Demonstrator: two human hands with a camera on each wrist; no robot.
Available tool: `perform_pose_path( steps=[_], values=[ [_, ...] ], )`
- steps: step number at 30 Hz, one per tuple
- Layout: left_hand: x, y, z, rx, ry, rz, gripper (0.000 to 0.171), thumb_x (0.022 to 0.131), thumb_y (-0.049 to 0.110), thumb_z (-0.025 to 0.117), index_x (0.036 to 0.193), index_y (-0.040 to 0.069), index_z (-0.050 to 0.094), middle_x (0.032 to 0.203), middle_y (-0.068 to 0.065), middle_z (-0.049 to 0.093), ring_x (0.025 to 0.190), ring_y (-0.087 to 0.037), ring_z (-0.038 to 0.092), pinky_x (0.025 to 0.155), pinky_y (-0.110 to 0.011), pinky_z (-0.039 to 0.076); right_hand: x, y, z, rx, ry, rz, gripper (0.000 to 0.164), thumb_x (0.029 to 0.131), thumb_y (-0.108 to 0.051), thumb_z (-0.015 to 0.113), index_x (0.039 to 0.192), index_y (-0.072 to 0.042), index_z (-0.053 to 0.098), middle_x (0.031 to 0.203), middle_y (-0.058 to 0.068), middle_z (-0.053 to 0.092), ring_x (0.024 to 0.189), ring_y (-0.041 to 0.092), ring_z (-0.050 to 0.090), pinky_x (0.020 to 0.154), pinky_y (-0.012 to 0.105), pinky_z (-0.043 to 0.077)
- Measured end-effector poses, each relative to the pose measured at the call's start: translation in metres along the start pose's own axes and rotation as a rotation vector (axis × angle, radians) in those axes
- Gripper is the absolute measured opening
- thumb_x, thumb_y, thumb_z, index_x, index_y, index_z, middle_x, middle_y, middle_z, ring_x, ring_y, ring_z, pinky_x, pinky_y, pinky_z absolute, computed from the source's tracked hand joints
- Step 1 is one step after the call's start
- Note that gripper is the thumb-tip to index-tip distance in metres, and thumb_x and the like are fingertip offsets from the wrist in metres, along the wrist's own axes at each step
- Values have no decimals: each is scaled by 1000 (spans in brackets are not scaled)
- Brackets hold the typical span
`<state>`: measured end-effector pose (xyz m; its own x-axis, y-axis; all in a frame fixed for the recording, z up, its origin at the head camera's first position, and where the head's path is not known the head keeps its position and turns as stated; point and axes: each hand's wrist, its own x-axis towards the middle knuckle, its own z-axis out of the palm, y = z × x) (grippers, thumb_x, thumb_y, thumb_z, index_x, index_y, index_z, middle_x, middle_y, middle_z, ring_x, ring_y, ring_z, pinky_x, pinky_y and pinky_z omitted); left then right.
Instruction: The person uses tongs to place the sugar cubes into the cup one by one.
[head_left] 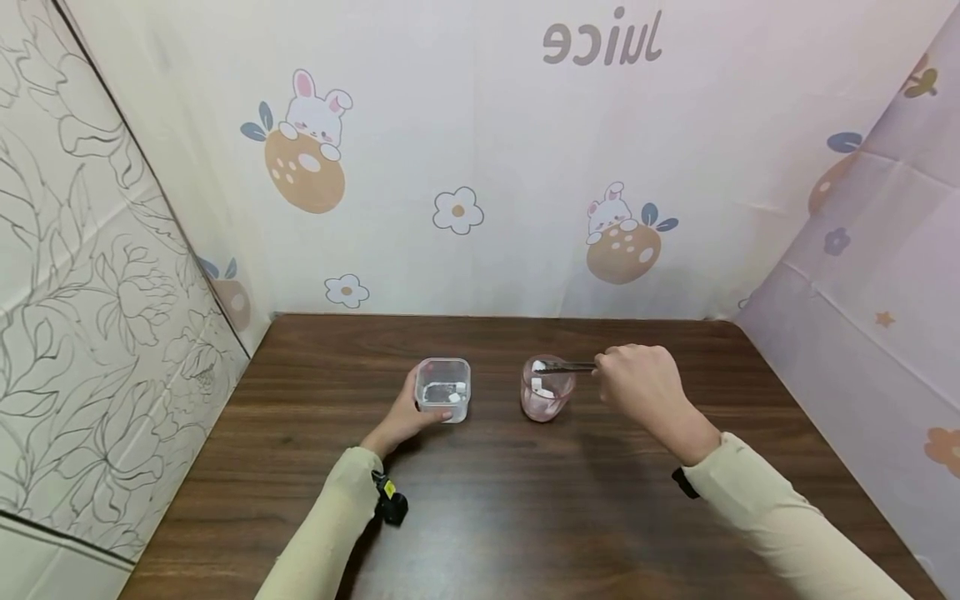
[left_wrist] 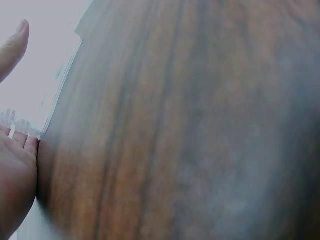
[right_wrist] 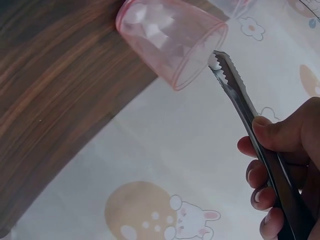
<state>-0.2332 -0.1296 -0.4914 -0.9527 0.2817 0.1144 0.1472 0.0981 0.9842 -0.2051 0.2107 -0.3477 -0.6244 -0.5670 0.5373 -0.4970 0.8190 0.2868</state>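
On the left, my left hand (head_left: 403, 419) grips a clear square plastic container (head_left: 457, 412), thumb along its near side. A few white cubes (head_left: 455, 397) lie inside it. Washed-out brightness hides most of the container in the left wrist view. My right hand (head_left: 643, 385) holds metal tongs (head_left: 572, 367) over a pink transparent cup (head_left: 542, 412). Between the serrated tips of the tongs (right_wrist: 242, 102) sits a white cube (right_wrist: 214, 62), at the mouth of the cup. Several white cubes (right_wrist: 155, 27) rest in the cup.
Both vessels stand on a dark brown wooden table (head_left: 495, 500). A pale printed curtain (head_left: 525, 258) hangs behind its far edge, and a floral panel (head_left: 97, 275) borders the left side. Each wrist wears a dark band; a small black device (head_left: 392, 504) sits on the left one.
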Motion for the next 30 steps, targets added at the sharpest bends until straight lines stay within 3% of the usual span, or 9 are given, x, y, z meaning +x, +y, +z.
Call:
perform_pose_path(
  steps=[4,8,14,17,21,28,30],
  values=[
    [-2,4,1,6,-6,-10,95,76,-6,75,148,-3,13,149,-29,23,130,-46,28,105,-56,23,-4,2,5,-23,-3,-17,52,61,-6,79,45,-19,32,44,-7,24,41,10,20,32,30,24],
    [-1,2,0,4,-1,1,95,75,-6,75,148,-4,14,148,-30,24,131,-46,27,106,-56,21,-6,1,9,-31,-64,-38,50,53,1,76,45,-22,33,46,-8,26,47,8,18,36,27,22],
    [7,-16,-1,4,19,1,98,73,-4,78,149,0,16,148,-26,27,131,-43,28,105,-56,22,-3,-4,13,-27,-153,-74,49,58,12,56,50,-21,21,53,-7,18,54,12,15,42,28,17],
    [10,-28,-1,23,33,-6,99,73,-2,79,150,5,16,149,-22,28,132,-39,29,106,-54,23,-1,-6,16,-31,-178,-98,47,60,11,56,48,-20,23,49,-7,23,52,12,17,40,28,21],
    [10,-32,-1,29,39,15,98,73,1,80,149,7,18,148,-20,30,131,-37,31,105,-52,24,3,-5,20,-40,-184,-135,44,59,9,58,45,-20,28,45,-5,32,47,10,21,36,31,28],
    [1,2,-1,-2,-4,-14,97,74,-5,76,148,-3,13,149,-28,24,131,-45,27,106,-56,22,10,-4,24,-43,-223,-164,43,54,4,60,44,-21,27,44,-6,32,44,9,25,36,32,29],
    [1,2,-1,7,-5,-13,98,74,-5,76,149,-3,13,148,-28,25,131,-44,27,106,-55,22,11,-5,26,-50,-219,-175,41,55,4,62,44,-20,31,44,-3,37,41,10,30,35,34,32]
  ],
)
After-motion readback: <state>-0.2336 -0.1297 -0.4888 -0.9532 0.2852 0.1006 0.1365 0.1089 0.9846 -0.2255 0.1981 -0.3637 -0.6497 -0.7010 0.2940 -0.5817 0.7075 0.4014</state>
